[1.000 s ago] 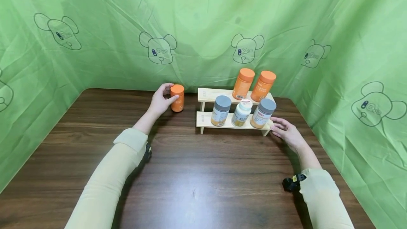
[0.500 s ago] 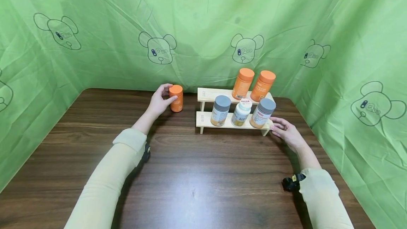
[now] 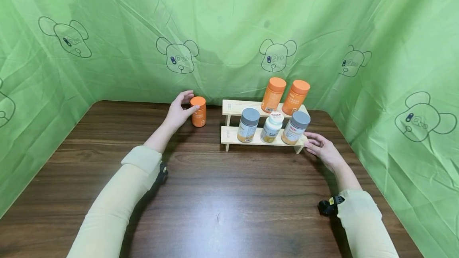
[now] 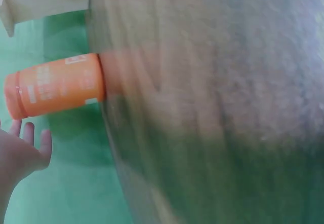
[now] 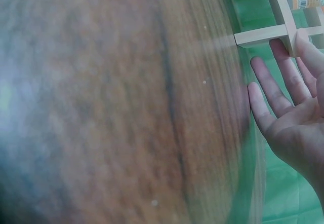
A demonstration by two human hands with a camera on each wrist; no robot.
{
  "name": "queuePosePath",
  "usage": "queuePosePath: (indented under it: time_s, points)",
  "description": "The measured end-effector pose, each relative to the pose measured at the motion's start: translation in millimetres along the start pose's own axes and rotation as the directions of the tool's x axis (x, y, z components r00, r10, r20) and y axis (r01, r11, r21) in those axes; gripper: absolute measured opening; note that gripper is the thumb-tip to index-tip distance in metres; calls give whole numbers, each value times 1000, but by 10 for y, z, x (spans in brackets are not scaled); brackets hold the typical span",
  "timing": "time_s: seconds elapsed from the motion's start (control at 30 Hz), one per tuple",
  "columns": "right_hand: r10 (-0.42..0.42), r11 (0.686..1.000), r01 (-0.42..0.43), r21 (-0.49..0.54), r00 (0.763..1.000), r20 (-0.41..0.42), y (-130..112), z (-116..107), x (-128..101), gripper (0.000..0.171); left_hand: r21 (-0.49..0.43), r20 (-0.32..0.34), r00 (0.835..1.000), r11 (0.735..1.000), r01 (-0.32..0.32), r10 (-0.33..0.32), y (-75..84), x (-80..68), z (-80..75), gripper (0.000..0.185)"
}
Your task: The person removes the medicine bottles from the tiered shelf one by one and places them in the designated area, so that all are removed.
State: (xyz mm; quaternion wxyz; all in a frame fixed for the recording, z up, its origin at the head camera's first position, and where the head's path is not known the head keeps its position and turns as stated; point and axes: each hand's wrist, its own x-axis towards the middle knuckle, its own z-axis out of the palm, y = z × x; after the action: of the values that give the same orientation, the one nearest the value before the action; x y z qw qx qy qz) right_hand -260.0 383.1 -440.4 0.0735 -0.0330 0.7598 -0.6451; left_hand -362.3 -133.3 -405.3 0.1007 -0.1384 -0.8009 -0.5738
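Note:
An orange bottle [image 3: 199,112] with an orange lid stands upright on the table, left of a two-tier wooden stand [image 3: 232,107]. My left hand [image 3: 178,110] is spread beside it, thumb near the lid's front. In the left wrist view, the fingertips lie close to the bottle's lid [image 4: 12,95]; whether they touch cannot be told. At the stand's lower right end, my right hand [image 3: 324,150] pinches the board edge between thumb and fingers. On the lower tier are two grey-lidded jars [image 3: 248,125] flanking a white bottle [image 3: 271,127]; two orange bottles [image 3: 274,94] occupy the upper tier.
A dark wood-grain table [image 3: 215,194] lies under everything. Green cloth [image 3: 229,31] with bear-head drawings hangs closely behind the stand and along both sides. Each wrist carries a small black camera [image 3: 327,207].
The orange bottle shifted slightly left while in the left hand's grasp. Now the left fingers have spread away from its lid, and the hand sits a little further left. The right hand keeps its place.

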Motion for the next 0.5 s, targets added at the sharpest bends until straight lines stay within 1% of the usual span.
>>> queuePosePath:
  time_s: [0.07, 0.13, 0.17, 0.3, 0.37, 0.5]
  points:
    - [-7, 1000, 7, 1, 1000, 1, 29, -15, 15, 50, -2, 9, 1000, 1000, 17, -17, 53, -1, -11, 62]
    - [-12, 1000, 12, 1, 1000, 2, 38, -16, 19, 49, -11, 24, 999, 1000, 29, -29, 197, -37, -31, 61]
    - [-12, 1000, 12, 0, 1000, 1, 38, -14, 18, 50, -18, 28, 999, 999, 30, -30, 231, -38, -35, 62]
    - [-8, 1000, 8, -4, 1000, -1, 23, 0, 10, 53, -13, 31, 999, 1000, 11, -10, 354, -39, -45, 62]
    - [-7, 1000, 7, -4, 1000, -1, 22, 0, 9, 54, -8, 29, 1000, 1000, -7, 7, 326, -8, -32, 64]
    - [-15, 1000, 15, 6, 1000, 2, 41, -12, 9, 51, -23, 47, 999, 1000, -12, 13, 431, -15, -15, 64]
